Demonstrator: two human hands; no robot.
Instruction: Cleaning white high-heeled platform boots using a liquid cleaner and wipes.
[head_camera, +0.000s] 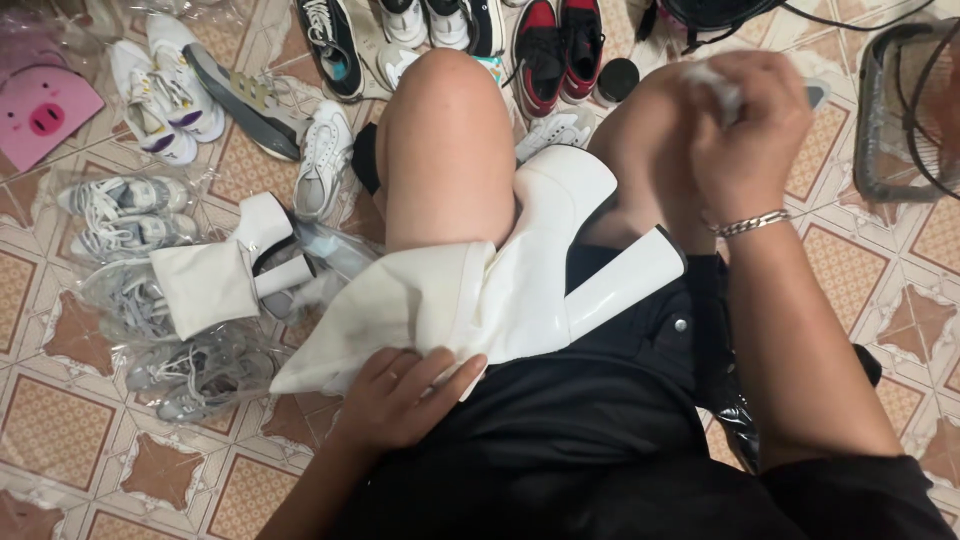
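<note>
White platform boot across lap; both hands engaged.

Far left: pink pig-face item (42, 112) on tiled floor (60, 420); white sneakers (165, 90) beside it; bagged grey sneakers (125, 215) below; second white platform boot (225, 272) lying on its side on plastic bags; left hand (405, 395) closed on the soft shaft of the white heeled boot (520, 270), which lies across the lap between the knees, block heel toward the right thigh; red-and-black sneakers (558, 48) beyond the knees; right hand (745, 125) raised, fingers pinched on a small white wipe (718, 85); metal bracelet (752, 223) at wrist; wire basket (900, 110) far right.
</note>
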